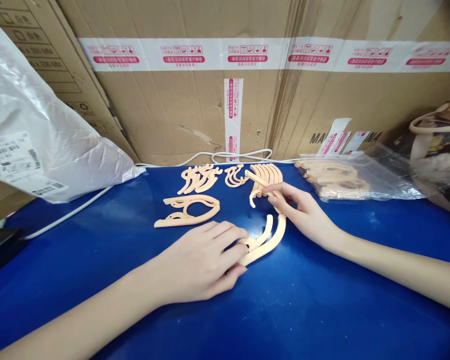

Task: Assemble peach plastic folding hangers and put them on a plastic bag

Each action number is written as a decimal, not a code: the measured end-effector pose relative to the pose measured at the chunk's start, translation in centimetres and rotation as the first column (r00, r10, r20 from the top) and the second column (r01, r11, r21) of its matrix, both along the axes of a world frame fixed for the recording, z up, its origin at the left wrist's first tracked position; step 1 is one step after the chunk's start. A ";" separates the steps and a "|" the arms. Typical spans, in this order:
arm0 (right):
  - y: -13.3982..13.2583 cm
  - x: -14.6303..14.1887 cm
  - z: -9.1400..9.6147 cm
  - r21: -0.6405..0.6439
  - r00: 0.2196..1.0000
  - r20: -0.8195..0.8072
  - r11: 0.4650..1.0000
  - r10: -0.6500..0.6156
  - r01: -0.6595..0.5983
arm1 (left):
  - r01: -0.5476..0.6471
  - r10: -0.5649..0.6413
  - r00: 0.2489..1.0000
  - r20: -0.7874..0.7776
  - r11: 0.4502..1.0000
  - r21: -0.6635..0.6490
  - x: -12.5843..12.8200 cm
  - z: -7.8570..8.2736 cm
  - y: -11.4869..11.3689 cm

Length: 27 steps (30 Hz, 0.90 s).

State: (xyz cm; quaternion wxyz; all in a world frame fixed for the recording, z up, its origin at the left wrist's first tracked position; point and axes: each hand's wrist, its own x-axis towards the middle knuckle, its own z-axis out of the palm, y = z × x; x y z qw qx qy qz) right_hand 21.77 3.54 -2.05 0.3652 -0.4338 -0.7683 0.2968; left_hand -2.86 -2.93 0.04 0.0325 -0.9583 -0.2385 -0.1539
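Between my hands is a cream plastic folding hanger [275, 237], its curved arms spread and its hinge towards the right. My left hand [210, 257] grips the lower left end of one arm, fingers covering that part. With thumb and fingers my right hand [298, 207] pinches the other arm near the hinge. A folded hanger [189, 210] lies flat to the left, beyond my left hand. Behind it are loose curved hook pieces [200, 179] and a few smaller hooks [234, 176]. A row of curved arm pieces [268, 175] sits just past my right hand.
A clear bag of similar pieces [335, 177] lies at the back right of the blue table [285, 315]. Cardboard boxes [172, 105] stand behind. At left are a white plastic parcel [41, 115], a white cable [71, 212] and a dark object [2, 245].
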 end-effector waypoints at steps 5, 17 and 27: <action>-0.1 -0.1 0.0 0.009 1.000 -0.006 1.000 -0.004 0.004 | -0.005 0.005 1.000 0.018 1.000 -0.001 0.0 -0.1 -0.1; -0.2 -0.2 0.0 -0.049 0.999 -0.030 0.998 0.037 -0.039 | -0.001 -0.001 0.997 0.082 1.000 0.028 0.0 -0.2 -0.2; -1.2 -0.4 0.5 0.012 0.943 0.151 0.953 0.298 -0.303 | -0.027 0.028 0.998 0.055 0.999 -0.016 0.2 -0.5 -0.2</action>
